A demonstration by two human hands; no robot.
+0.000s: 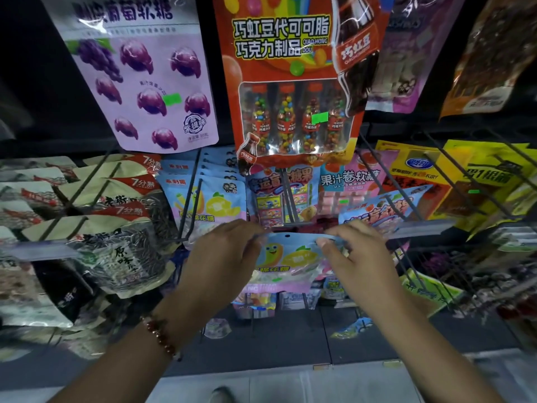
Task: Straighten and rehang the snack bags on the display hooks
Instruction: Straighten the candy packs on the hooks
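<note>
Item: marshmallow bag [283, 257], pale blue top with cartoon fruit print and a pink lower band, held between the two hands in front of the display rack. Handling, by judgement: light, soft and puffy, its glossy film likely slippery and quick to crumple; the contents would squash under a hard squeeze. Best hold is the flat sealed top strip at its two corners, which keeps the hang hole [287, 236] at the strip's centre taut and open for a hook. Left hand [223, 257]: fingers curled, pinching the top-left corner of the bag, back of the hand toward the camera; a beaded bracelet [158, 334] sits on the wrist. Right hand [359, 257]: fingers bent, thumb and forefinger pinching the top-right corner; how much of the strip lies under the fingers cannot be told. The hang hole is midway between the hands and appears not yet on any hook. Above and just beyond the left hand: a wire hook [189, 205] carrying a row of matching marshmallow bags [213, 199], the likely destination. Above the right hand: a tilted candy bag [383, 209] lying askew over the hooks. Left of the left hand: sunflower seed bags [122, 251]. High above both hands: a red chocolate bean pack [290, 82].
</note>
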